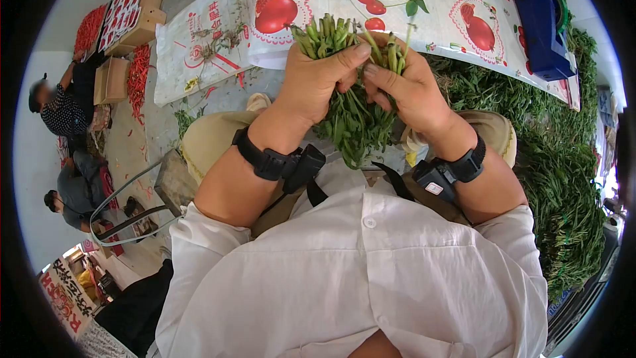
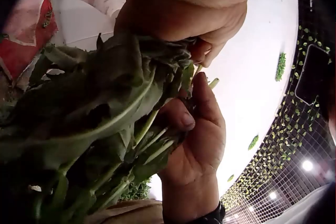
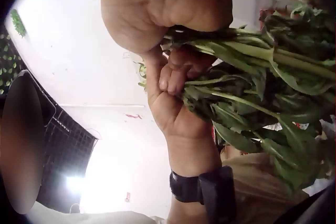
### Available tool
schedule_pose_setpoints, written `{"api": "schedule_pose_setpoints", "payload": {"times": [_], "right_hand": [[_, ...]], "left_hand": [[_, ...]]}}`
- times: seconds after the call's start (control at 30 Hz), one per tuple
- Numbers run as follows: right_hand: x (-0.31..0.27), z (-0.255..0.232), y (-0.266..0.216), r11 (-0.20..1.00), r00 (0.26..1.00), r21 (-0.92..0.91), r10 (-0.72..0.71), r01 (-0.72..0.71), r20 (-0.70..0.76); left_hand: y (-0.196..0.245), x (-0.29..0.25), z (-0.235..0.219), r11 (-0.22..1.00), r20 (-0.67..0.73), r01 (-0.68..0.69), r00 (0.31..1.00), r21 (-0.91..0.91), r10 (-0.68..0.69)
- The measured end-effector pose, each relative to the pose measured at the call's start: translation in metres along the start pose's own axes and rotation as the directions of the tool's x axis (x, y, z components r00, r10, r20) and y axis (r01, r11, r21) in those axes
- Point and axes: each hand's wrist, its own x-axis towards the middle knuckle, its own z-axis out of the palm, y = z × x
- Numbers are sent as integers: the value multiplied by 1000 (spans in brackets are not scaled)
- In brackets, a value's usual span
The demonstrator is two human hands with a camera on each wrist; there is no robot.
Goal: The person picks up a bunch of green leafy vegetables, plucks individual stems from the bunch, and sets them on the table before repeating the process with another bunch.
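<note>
A bunch of leafy green stems [image 1: 358, 126] is held in front of the body, cut ends pointing away and leaves hanging toward the lap. My left hand [image 1: 319, 78] grips the thicker left part, its thumb across the stems. On the right side, my right hand [image 1: 412, 89] holds a smaller cluster of stems between thumb and curled fingers. Both hands are close together, the thumbs almost meeting. In the left wrist view, leaves [image 2: 94, 103] hide much of the left fingers. The right wrist view shows the leaves [image 3: 262, 87] spreading out below both hands.
A table with a fruit-print cover [image 1: 411, 0] stands ahead, bearing a blue tape dispenser [image 1: 540, 23]. Piled greens [image 1: 556, 185] lie to the right. A white sack [image 1: 205, 40] with plant scraps, cardboard boxes [image 1: 136, 20], a metal-framed stool [image 1: 175, 182] and two people are at left.
</note>
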Motion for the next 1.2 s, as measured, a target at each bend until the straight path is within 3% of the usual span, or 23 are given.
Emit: {"api": "schedule_pose_setpoints", "payload": {"times": [0.13, 0.23, 0.63, 0.83, 0.93, 1.2], "right_hand": [[4, -4, 10, 993, 989, 6, -114, 115, -93], [2, -2, 12, 990, 980, -15, -138, 138, -144], [1, 8, 13, 984, 970, -21, -179, 178, -167], [1, 6, 17, 988, 975, -13, -153, 153, -158], [1, 4, 19, 986, 975, -25, -164, 162, -149], [1, 1, 14, 979, 976, -109, -183, 170, -119]], "left_hand": [[-5, 4, -7, 998, -2, -54, 999, -44, 54], [-4, 4, -7, 994, -27, -12, 1000, -107, 9], [-7, 2, -5, 982, 141, 38, 990, -187, -11], [-7, 3, -3, 985, 67, 21, 998, -173, -10], [-10, 4, -7, 985, 109, 29, 994, -169, -10], [-13, 4, -4, 992, 20, -111, 994, -52, 112]]}}
